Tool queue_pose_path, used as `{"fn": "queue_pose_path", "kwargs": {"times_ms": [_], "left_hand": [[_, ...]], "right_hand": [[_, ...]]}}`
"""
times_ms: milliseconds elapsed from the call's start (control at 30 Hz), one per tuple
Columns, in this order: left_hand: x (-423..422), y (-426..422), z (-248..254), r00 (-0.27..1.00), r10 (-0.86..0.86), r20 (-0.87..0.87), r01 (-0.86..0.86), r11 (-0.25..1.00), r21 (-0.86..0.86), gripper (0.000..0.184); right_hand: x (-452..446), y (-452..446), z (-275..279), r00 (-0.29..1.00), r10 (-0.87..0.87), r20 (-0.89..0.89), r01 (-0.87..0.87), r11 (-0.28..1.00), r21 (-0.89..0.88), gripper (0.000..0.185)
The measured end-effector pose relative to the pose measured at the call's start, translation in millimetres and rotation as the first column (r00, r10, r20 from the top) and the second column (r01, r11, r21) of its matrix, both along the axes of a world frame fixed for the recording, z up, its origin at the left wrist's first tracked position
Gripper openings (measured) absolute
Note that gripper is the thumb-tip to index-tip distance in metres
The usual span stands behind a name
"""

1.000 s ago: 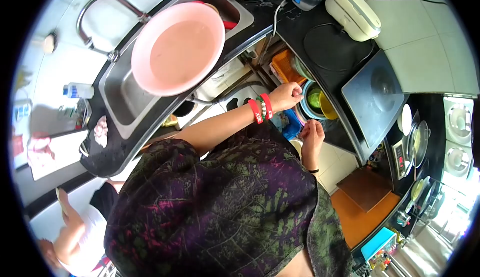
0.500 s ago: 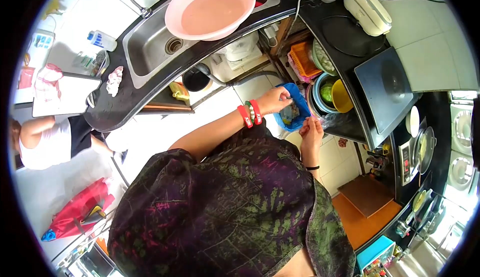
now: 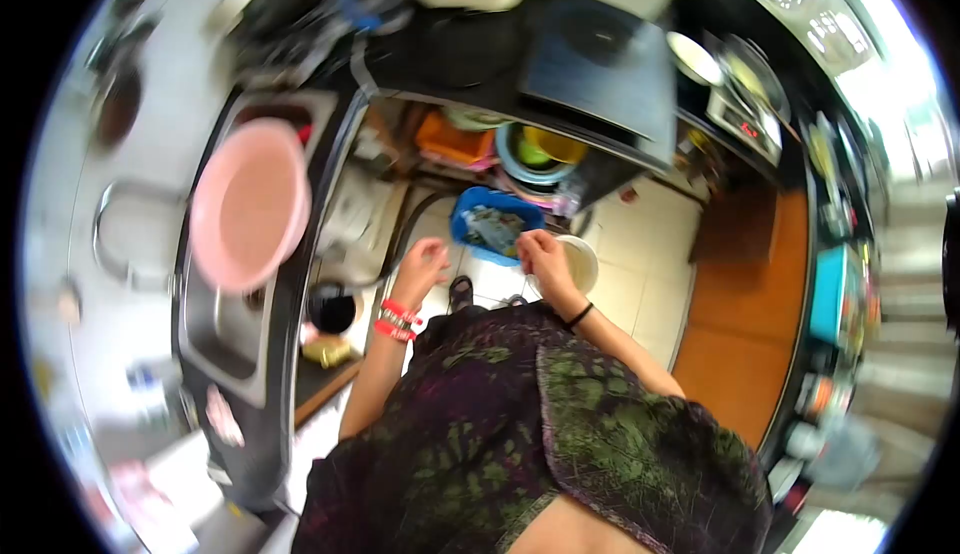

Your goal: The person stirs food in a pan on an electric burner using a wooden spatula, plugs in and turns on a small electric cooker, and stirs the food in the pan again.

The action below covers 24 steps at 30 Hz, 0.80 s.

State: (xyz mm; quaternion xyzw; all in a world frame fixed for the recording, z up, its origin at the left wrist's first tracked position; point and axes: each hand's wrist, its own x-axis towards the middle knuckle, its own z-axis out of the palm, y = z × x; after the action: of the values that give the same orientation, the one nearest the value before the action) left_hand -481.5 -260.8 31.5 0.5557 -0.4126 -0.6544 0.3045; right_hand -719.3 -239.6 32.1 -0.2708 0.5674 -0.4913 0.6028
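Note:
My left hand, with red bracelets at its wrist, is held left of a blue bin. Its fingers are loosely bent and a little apart, and nothing shows in them. At the bin's right edge is my right hand, a black band on its wrist. Its fingers are pressed together, and anything between them is too small to make out. Crumpled pale wrappers lie inside the bin. A whitish bucket stands on the floor beside my right hand, partly hidden by it.
A pink basin rests over the steel sink at left. Blue and yellow bowls and an orange basket sit under the black counter. An orange-brown cabinet surface is at right. My sandalled foot shows below.
My view has turned, shifting the sink left and the counter upward. My left hand has come out of the blue bin and moved apart from it. My right hand remains near its edge.

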Motion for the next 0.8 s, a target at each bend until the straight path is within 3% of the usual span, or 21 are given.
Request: {"fn": "queue_pose_path", "kwargs": {"times_ms": [200,300,567,800], "left_hand": [[-34.1,-27.4,4.2,0.978,-0.202,-0.042,0.206,0.973,0.102,0.031],[-48.8,-48.7,2.9,0.944,-0.327,-0.039,0.329,0.939,0.097,0.033],[-88.3,-84.1,-6.1,0.893,-0.450,0.010,0.449,0.892,0.050,0.029],[-123.8,-48.6,3.0,0.888,-0.459,0.038,0.458,0.888,0.031,0.030]], "right_hand": [[-26.6,17.7,-7.9,0.947,-0.302,0.111,0.293,0.952,0.089,0.019],[-29.2,31.0,-9.8,0.923,-0.381,0.051,0.374,0.921,0.111,0.018],[-44.0,87.1,-8.7,0.861,-0.509,-0.019,0.499,0.835,0.230,0.016],[-75.5,93.7,-13.7,0.888,-0.460,0.018,0.454,0.881,0.132,0.016]]}}
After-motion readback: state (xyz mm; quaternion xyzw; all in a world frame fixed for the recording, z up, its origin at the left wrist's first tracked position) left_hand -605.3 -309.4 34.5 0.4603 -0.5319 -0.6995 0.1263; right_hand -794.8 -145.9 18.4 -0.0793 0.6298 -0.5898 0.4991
